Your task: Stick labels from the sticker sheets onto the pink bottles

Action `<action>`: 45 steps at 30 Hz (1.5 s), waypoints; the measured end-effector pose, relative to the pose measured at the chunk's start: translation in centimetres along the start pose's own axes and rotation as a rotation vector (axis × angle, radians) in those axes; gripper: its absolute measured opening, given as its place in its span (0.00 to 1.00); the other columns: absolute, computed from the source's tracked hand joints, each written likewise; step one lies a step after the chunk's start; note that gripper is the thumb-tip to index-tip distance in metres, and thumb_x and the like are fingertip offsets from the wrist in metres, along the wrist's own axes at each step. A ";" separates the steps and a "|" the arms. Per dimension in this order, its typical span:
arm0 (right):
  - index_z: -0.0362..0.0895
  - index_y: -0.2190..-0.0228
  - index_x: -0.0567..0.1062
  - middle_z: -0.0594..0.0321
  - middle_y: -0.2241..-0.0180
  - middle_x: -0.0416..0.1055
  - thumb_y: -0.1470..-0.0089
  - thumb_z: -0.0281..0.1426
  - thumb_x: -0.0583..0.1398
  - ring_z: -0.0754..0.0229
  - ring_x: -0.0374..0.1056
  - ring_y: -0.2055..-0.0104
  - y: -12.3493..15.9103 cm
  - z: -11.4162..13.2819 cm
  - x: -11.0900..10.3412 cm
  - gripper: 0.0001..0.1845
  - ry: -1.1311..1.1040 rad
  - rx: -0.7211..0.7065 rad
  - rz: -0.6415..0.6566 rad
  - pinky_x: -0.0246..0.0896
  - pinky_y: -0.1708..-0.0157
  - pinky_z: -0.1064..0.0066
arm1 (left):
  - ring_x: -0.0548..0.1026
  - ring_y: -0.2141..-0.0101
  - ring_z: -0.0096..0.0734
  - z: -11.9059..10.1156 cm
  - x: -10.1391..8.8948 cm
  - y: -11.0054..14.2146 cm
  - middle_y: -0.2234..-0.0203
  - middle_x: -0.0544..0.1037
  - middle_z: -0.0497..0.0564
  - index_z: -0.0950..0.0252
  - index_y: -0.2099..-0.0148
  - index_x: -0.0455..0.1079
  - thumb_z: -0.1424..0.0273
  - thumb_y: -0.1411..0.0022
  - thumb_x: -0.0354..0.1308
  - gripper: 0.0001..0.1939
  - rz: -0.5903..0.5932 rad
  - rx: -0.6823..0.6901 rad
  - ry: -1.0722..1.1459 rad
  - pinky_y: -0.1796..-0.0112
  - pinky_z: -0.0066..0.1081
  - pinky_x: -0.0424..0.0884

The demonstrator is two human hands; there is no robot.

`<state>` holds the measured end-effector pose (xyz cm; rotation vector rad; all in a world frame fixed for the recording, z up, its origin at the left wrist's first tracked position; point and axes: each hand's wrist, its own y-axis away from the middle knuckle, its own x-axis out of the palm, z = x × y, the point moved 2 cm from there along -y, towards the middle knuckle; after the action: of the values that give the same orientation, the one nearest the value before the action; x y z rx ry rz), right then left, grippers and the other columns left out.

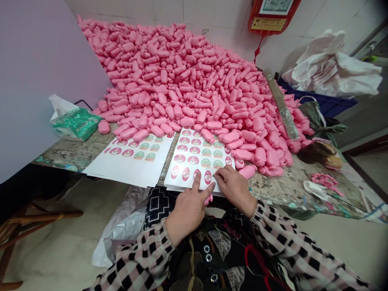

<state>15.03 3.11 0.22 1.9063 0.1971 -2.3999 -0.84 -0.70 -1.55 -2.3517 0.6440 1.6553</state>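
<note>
The left hand's (190,202) index finger and thumb spread apart on the label sheet (180,184), a pink bottle (208,199) partly hidden beneath; the right hand's (233,185) fingertips bunch beside an oval label (207,177), whether pinching it I cannot tell. Beyond, the bottle heap (182,76) overlaps the sheet's far edge.

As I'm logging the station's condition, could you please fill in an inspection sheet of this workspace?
Surface: worn table.
Job's things: sticker sheets in two piles; pink bottles heaped behind, some overlapping the sheets.
Clutter: green packet at left; flat stick against the bottles.
Grip: left hand touches the right pile; right hand at its near corner.
Cables: thin dark loop behind the packet, unclear whether cable.
Surroundings: tiled wall, red hanging, blue crate, white bags.
</note>
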 end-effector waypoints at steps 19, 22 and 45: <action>0.47 0.70 0.74 0.64 0.68 0.70 0.44 0.35 0.53 0.62 0.65 0.66 0.2 -0.4 1.2 0.11 -0.226 0.090 -0.053 0.52 0.69 0.73 | 0.73 0.66 0.35 -0.2 1.2 -0.2 0.35 0.37 0.58 0.41 0.35 0.37 0.64 0.36 0.44 0.31 -0.074 0.023 -0.215 0.65 0.36 0.67; 0.46 0.70 0.74 0.63 0.68 0.71 0.44 0.37 0.53 0.62 0.65 0.68 0.2 0.1 1.4 0.11 -0.270 0.175 -0.080 0.51 0.69 0.72 | 0.73 0.65 0.37 -0.2 1.3 -0.2 0.35 0.37 0.61 0.43 0.35 0.32 0.64 0.36 0.44 0.33 -0.086 0.031 -0.220 0.65 0.37 0.67; 0.43 0.78 0.70 0.67 0.78 0.66 0.58 0.42 0.65 0.66 0.58 0.76 -1.3 -1.5 -1.9 0.15 -1.085 0.233 -0.207 0.54 0.73 0.72 | 0.72 0.60 0.35 1.0 -2.1 0.9 0.54 0.72 0.55 0.56 0.43 0.60 0.57 0.41 0.53 0.25 -0.129 -0.085 1.004 0.62 0.33 0.69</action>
<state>16.75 4.56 1.83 0.3985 0.0353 -3.2828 -2.69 -0.60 0.10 -3.1141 0.5237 0.3479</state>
